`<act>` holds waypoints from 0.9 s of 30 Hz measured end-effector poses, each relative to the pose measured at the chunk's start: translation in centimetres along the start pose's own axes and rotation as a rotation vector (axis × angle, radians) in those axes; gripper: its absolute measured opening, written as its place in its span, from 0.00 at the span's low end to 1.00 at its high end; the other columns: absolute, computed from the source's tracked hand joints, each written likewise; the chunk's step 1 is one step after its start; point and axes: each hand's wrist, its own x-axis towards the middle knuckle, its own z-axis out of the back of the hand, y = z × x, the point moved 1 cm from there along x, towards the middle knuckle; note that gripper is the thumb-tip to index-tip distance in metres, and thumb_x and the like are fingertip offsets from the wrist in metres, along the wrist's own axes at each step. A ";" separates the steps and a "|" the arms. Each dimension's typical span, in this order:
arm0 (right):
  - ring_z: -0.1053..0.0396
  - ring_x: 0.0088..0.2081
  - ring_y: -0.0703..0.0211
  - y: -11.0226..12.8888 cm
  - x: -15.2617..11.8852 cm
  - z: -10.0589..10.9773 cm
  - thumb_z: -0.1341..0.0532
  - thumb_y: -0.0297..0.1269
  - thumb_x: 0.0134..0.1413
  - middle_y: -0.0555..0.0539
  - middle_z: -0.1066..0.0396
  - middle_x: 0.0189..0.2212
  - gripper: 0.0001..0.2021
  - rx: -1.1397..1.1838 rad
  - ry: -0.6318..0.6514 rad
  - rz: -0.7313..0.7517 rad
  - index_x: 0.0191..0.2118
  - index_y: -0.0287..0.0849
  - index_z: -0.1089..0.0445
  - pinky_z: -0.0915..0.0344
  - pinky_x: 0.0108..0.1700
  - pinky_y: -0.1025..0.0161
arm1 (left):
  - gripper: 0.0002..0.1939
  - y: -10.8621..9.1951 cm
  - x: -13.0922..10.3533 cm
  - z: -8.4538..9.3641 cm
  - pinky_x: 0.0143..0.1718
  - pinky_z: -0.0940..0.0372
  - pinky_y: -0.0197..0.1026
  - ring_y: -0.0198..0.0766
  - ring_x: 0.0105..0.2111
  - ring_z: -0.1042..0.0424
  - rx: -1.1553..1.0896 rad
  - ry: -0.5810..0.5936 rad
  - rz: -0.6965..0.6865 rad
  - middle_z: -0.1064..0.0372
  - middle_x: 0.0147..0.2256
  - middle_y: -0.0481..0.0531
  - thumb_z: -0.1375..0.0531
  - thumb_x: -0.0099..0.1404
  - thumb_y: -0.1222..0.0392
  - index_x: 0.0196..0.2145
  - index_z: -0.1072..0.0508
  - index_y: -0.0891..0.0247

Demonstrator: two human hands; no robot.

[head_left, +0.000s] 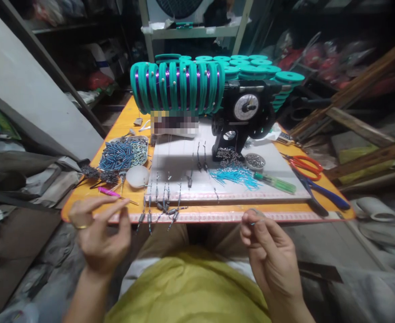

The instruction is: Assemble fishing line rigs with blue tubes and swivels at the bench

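Note:
My left hand [105,233], with a ring on one finger, is at the table's left front edge. Its thumb and index tips come together; whatever may be between them is too fine to make out. My right hand [271,251] is closed in front of the board, thumb and fingers pinching a small thin bluish piece [253,223]. Between my hands, several fishing lines strung with dark sinkers [149,217] and small beads hang over the front edge. Beyond my left hand lies a pink-handled tool [109,193].
Teal line spools [177,87] sit on a black winder [246,112]. On the white board [184,193] are light blue tubes [237,177], a dish of metal bits [255,161] and a green tool [274,183]. Blue-handled pliers [328,195] and orange-handled scissors [306,167] lie right; a bead tray [146,154] left.

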 end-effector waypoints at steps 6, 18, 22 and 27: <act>0.34 0.26 0.70 0.3 0.0 0.0 0.30 0.41 0.49 0.47 0.29 0.34 0.06 0.027 0.012 -0.003 0.32 0.45 0.21 0.36 0.25 0.71 | 0.15 -9.4 -0.4 -5.7 0.50 0.41 0.46 0.45 0.47 0.36 -0.172 0.379 -0.421 0.28 0.44 0.54 0.42 0.65 0.69 0.48 0.25 0.58; 0.34 0.25 0.70 0.4 0.2 0.6 0.30 0.41 0.50 0.47 0.31 0.33 0.06 0.064 0.027 -0.014 0.32 0.45 0.20 0.38 0.23 0.72 | 0.04 -9.6 0.8 -7.9 0.44 0.39 0.44 0.42 0.41 0.33 -0.256 0.492 -0.275 0.28 0.35 0.54 0.41 0.65 0.71 0.35 0.29 0.65; 0.35 0.25 0.70 0.4 0.4 0.2 0.30 0.41 0.50 0.47 0.31 0.33 0.06 0.074 0.036 -0.030 0.31 0.46 0.20 0.39 0.23 0.71 | 0.04 -9.8 1.2 -7.8 0.43 0.37 0.44 0.39 0.37 0.33 -0.325 0.488 -0.238 0.28 0.33 0.52 0.41 0.65 0.71 0.36 0.29 0.64; 0.35 0.25 0.69 0.5 0.5 0.2 0.30 0.41 0.49 0.47 0.30 0.33 0.06 0.072 0.017 -0.031 0.31 0.45 0.20 0.39 0.23 0.71 | 0.13 -9.5 0.3 -8.2 0.49 0.40 0.47 0.46 0.46 0.35 -0.105 0.452 -0.426 0.26 0.41 0.54 0.35 0.61 0.54 0.43 0.26 0.59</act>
